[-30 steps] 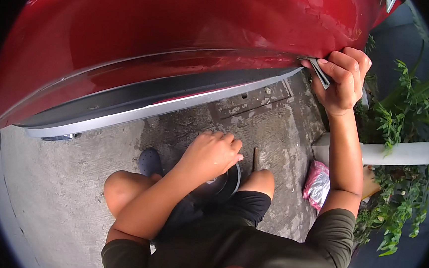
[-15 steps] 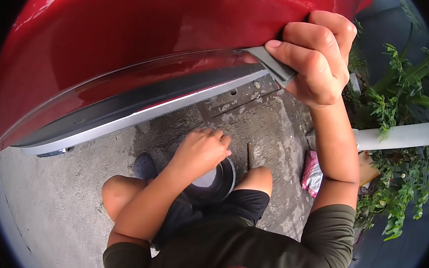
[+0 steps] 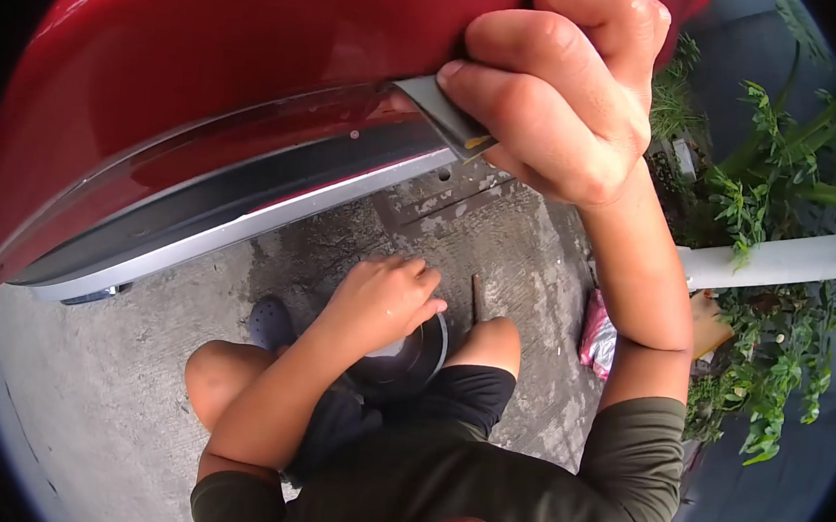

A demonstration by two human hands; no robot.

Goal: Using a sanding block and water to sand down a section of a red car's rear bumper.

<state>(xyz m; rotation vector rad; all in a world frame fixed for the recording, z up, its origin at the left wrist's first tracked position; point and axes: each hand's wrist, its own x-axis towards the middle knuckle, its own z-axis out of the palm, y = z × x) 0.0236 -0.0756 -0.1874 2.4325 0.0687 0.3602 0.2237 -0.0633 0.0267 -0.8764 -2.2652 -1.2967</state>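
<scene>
My right hand (image 3: 570, 97) grips a folded grey sheet, like sandpaper (image 3: 424, 101), against the lower red car bodywork (image 3: 260, 27), at a crease just above the dark trim and silver strip (image 3: 176, 249). Its fingers are bent round the sheet, and the tips of some lie against the paint. My left hand (image 3: 381, 297) hangs lower, between my knees, with curled fingers above a dark round container (image 3: 426, 359). The hand hides part of the container, and I cannot see what, if anything, is in its fingers.
Wet concrete ground (image 3: 109, 385) has a metal cover (image 3: 422, 203) and a thin stick (image 3: 477, 294). A blue-grey clog (image 3: 268, 323) is on my foot. At the right are a white pipe (image 3: 787, 258), a pink plastic bag (image 3: 599, 337), leafy plants (image 3: 747, 400) and a dark wall (image 3: 730, 506).
My right hand has moved left along the bodywork with the grey sheet and now appears larger and nearer the camera. My left hand stays low over the container, shifted slightly left.
</scene>
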